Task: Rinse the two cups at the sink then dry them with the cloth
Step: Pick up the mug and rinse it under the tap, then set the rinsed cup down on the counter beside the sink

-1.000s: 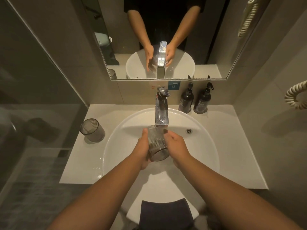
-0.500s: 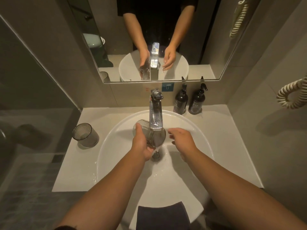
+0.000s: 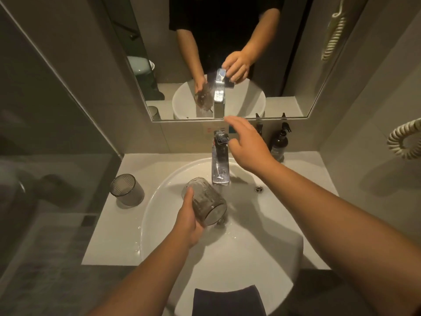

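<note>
Ribbed glass tipped over the basin, faucet within reach

My left hand (image 3: 190, 221) grips the ribbed glass (image 3: 206, 202) tilted above the sink (image 3: 268, 252); my right hand (image 3: 249, 144), fingers spread, hovers beside the faucet (image 3: 220, 160) handle.

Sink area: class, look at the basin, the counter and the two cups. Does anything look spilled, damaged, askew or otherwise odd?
Nothing stands out. The left hand holds one cup tilted over the sink. The other cup stands upright on the counter. The cloth hangs over the front rim. Only some water drops lie by the left rim.
</note>
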A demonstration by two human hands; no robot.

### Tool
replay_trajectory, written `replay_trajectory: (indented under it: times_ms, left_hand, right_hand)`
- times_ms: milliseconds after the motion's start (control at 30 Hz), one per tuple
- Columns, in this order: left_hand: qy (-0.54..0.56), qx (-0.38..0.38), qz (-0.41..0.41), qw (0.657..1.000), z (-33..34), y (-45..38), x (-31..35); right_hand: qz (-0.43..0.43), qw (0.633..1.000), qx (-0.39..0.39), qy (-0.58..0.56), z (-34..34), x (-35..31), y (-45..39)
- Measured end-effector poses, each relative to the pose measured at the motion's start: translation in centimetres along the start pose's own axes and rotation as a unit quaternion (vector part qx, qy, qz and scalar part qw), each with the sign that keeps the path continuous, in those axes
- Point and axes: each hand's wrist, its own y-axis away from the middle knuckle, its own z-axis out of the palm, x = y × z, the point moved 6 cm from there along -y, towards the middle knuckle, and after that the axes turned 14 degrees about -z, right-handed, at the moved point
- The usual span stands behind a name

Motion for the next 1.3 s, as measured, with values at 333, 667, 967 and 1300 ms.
replay_trajectory:
  times_ms: [333,667,967,1300]
  left_hand:
    - [-0.092,-0.011,0.052,0.994,-2.1,1.5,1.7]
    - [-0.257,0.004,0.195,0.947,-2.0,5.5,3.5]
    - [-0.406,0.097,0.357,0.836,-2.7,13.1,4.5]
    - [-0.445,0.132,0.36,0.809,-8.5,17.6,4.1]
  right_hand:
    - [-0.144,0.949,-0.19,0.205,3.4,-0.5,1.5]
    - [-0.111,0.957,-0.184,0.194,3.8,-1.1,3.9]
    - [-0.016,0.971,-0.187,-0.15,6.8,-7.1,11.1]
    - [0.007,0.937,-0.253,-0.242,11.2,-10.1,10.3]
